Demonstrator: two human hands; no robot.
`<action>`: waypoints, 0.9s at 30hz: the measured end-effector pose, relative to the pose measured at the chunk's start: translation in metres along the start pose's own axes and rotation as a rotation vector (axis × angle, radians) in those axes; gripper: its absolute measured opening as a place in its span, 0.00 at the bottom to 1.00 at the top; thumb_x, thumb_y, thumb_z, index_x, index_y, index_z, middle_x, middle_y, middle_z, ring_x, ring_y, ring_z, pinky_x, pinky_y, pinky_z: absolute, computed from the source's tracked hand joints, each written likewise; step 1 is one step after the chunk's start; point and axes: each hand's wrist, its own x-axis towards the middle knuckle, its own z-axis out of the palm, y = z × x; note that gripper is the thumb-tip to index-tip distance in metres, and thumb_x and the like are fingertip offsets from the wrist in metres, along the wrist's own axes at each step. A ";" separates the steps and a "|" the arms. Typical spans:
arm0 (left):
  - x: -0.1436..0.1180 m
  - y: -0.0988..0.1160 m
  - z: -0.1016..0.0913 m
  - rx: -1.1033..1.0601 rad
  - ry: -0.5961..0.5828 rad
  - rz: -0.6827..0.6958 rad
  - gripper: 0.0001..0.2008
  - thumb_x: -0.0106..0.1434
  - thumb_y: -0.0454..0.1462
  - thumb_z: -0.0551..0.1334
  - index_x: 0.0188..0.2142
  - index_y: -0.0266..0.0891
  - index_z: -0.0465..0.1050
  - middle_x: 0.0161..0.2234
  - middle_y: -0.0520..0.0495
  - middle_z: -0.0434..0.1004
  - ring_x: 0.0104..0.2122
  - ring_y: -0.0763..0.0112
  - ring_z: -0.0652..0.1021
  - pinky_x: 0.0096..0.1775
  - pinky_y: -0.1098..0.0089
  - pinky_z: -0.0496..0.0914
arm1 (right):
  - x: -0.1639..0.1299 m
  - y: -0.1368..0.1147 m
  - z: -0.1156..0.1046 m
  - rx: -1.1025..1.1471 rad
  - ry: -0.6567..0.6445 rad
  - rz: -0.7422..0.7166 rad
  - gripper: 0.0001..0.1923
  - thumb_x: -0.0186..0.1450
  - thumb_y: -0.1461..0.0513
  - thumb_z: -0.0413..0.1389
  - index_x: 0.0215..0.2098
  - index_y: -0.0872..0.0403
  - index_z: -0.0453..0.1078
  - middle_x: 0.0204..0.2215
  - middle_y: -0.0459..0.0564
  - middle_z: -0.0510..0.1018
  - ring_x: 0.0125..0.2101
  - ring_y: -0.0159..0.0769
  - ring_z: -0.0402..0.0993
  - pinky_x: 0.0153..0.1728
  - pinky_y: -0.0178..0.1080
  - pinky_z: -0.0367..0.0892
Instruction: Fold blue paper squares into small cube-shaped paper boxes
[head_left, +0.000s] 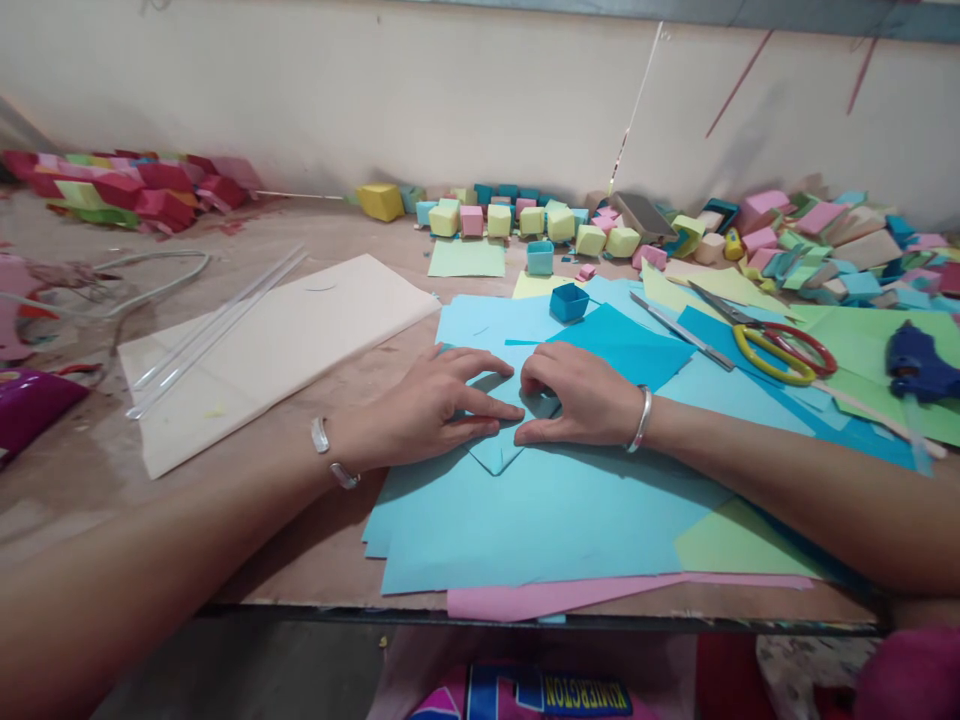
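Observation:
A small folded piece of light blue paper (496, 457) lies between my hands, one pointed corner toward me and the rest mostly covered. My left hand (442, 400) rests flat over its left side with fingers stretched out and slightly spread. On the right side, my right hand (581, 395) has curled fingers and a thumb at the paper, which it appears to grip by the edge. Underneath are large light blue sheets (555, 530). Just beyond my hands sit a darker blue sheet (630, 345) and a small open blue paper box (569, 302).
Scissors (787, 350), a thin metal blade tool (686, 332) and a blue glue gun (922, 365) lie right. White folded paper (300, 340) with clear sticks (217, 330) is left. Several small paper boxes (499, 220) line the wall; heaped ones (840, 240) stand far right.

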 end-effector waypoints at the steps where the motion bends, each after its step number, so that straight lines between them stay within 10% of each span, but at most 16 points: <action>1: 0.000 0.000 0.000 0.001 0.000 0.001 0.13 0.68 0.42 0.57 0.49 0.60 0.76 0.57 0.50 0.68 0.55 0.61 0.69 0.57 0.56 0.60 | 0.000 -0.001 0.001 -0.015 0.010 0.003 0.24 0.55 0.45 0.63 0.35 0.56 0.67 0.32 0.49 0.71 0.33 0.36 0.62 0.32 0.36 0.53; 27: 0.004 0.002 -0.004 -0.056 0.021 0.068 0.08 0.64 0.35 0.61 0.31 0.45 0.80 0.51 0.46 0.72 0.52 0.59 0.70 0.53 0.56 0.66 | 0.001 -0.035 0.016 -0.131 0.131 -0.046 0.26 0.57 0.46 0.62 0.45 0.55 0.67 0.51 0.58 0.69 0.47 0.48 0.61 0.43 0.46 0.55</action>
